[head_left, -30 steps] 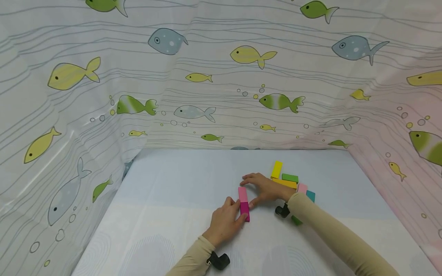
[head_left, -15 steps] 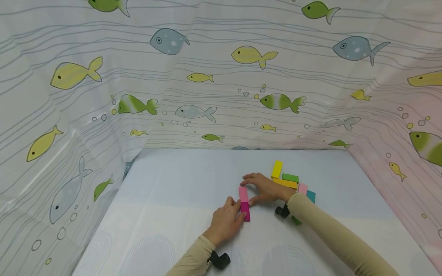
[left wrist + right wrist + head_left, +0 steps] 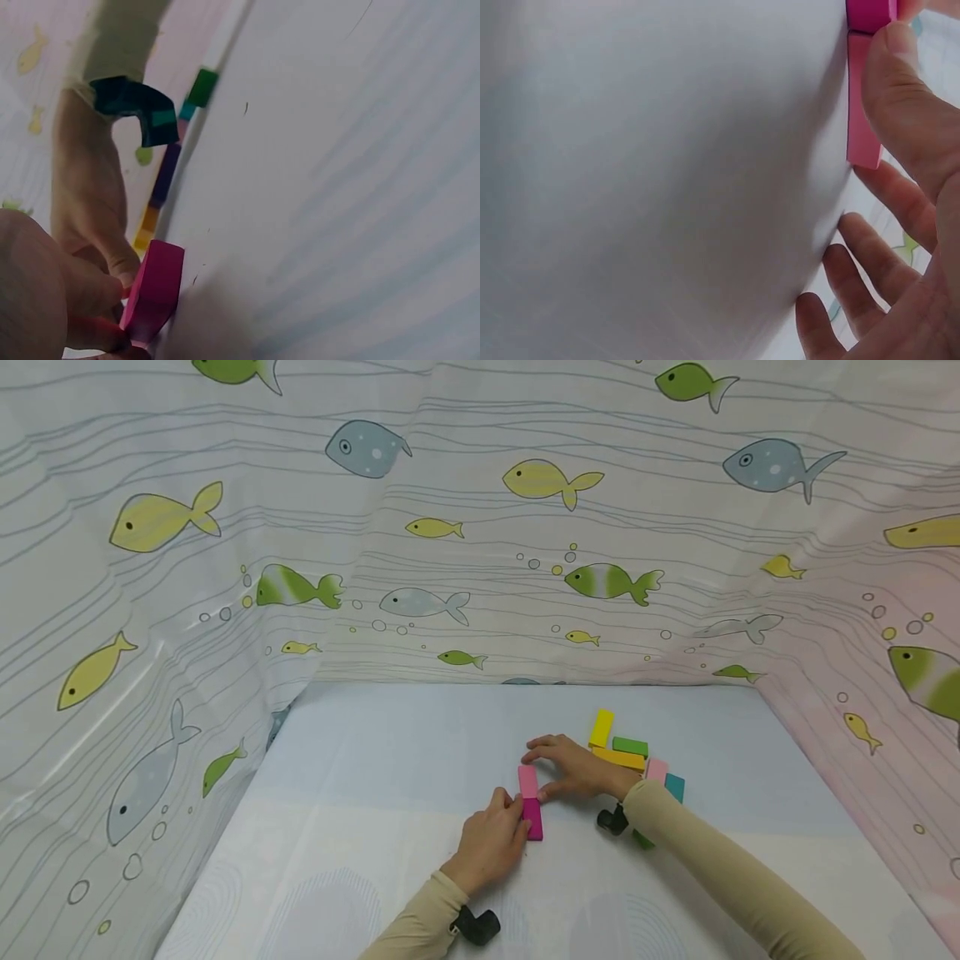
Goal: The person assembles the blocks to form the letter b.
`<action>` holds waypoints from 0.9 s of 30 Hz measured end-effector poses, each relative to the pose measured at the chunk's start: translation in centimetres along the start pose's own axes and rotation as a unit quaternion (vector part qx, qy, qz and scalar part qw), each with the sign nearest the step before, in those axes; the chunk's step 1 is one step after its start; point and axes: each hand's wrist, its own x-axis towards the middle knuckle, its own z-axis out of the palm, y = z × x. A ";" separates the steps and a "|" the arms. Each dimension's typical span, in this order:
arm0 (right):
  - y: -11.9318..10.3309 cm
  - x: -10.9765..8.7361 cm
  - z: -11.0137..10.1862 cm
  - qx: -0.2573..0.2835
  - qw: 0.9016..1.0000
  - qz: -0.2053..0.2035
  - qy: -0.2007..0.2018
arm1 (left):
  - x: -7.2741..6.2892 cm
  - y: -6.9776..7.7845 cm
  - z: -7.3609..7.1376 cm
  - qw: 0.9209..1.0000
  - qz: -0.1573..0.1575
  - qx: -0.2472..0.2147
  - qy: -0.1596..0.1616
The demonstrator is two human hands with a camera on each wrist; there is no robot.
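Two rectangular blocks lie end to end in the head view, a light pink block at the far end and a magenta block nearer. Thumb and fingers of my left hand hold the magenta block from its left side; the left wrist view shows its fingertips against that block. My right hand reaches in from the right and grips the pink block. In the right wrist view its thumb lies along the pink block, with the index fingertip at the block's end and the other fingers spread on the surface.
Behind the right forearm sit a yellow block, a green block, an orange block, another pink block and a teal block. Another green block shows below the right wrist. A fish-print curtain surrounds the table.
My left thumb has slid back from the top of the magenta block toward its left edge. My right thumb has shifted slightly farther up against the joint of the two blocks.
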 end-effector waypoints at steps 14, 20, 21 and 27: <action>1.1 -0.8 -0.9 -0.013 1.000 0.020 0.015 | 0.4 -1.3 0.3 0.998 0.003 -0.054 0.036; 2.3 -2.9 -3.9 -0.017 0.997 0.039 0.063 | 0.4 -1.5 0.7 0.996 0.065 -0.034 0.048; 2.4 -3.3 -4.6 -0.014 0.997 0.047 0.068 | 0.4 -1.4 0.8 0.996 0.073 -0.027 0.046; 4.2 -6.2 -7.3 -0.032 0.991 0.110 0.076 | 0.4 -1.2 1.3 0.996 0.088 -0.002 0.025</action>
